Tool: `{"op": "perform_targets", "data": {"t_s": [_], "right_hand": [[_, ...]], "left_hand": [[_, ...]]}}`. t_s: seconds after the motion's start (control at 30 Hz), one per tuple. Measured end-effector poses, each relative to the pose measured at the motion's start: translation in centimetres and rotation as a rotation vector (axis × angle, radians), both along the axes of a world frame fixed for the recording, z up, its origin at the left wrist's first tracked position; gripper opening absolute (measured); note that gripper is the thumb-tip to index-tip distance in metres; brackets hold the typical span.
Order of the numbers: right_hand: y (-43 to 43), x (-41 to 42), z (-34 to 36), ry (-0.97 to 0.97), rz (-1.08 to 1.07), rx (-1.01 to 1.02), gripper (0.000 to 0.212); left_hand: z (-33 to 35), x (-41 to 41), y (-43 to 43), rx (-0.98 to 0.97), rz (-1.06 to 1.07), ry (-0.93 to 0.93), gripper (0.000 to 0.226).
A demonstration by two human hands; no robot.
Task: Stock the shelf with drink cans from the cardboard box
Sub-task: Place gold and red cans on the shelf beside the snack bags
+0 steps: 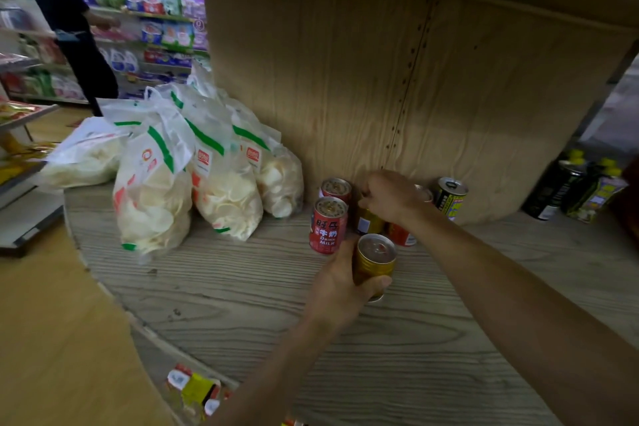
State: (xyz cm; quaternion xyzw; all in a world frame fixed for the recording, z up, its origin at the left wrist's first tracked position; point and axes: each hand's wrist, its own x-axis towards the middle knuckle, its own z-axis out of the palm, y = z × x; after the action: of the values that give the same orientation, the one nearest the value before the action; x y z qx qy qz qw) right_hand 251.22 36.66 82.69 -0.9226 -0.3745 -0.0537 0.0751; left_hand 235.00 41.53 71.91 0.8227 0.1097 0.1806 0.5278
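Head view: busy at the shelf (pixel 242 304).
My left hand (pixel 340 287) grips the front gold can (pixel 375 261); right hand (pixel 390 197) curls round the rear gold can (pixel 367 221), near the back edge.

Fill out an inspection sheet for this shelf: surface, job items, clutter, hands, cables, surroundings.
Surface: wood-grain shelf, wooden back panel behind.
Job's things: two red milk cans upright; black-and-yellow can to their right; cardboard box not in view.
Clutter: snack bags leaning left of the cans.
Hands: left hand grips a gold can; right hand grips a second gold can.
Cables: nothing seen.
Surroundings: dark bottles far right; a person at aisle shelves, far left.
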Motion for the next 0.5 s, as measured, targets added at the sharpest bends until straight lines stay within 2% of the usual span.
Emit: {"op": "perform_targets", "data": {"t_s": [0.1,0.23,0.43,0.5], "right_hand": [[-0.1,0.0,-0.3,0.043,-0.034,0.081,0.016],[-1.5,-0.1,-0.2,0.103,-0.043,0.179,0.026],[-2.5,-0.1,0.2,0.123,0.042,0.139,0.033],[-2.3,-0.1,0.2,0.088,0.040,0.112,0.028]], "left_hand": [[0.1,0.1,0.1,-0.018,-0.009,-0.003,0.065],[0.0,0.3,0.2,-0.024,-0.018,0.002,0.064],[-0.1,0.5,0.0,-0.006,0.006,-0.022,0.063],[-0.2,0.5,-0.1,-0.003,0.007,-0.023,0.063]]}}
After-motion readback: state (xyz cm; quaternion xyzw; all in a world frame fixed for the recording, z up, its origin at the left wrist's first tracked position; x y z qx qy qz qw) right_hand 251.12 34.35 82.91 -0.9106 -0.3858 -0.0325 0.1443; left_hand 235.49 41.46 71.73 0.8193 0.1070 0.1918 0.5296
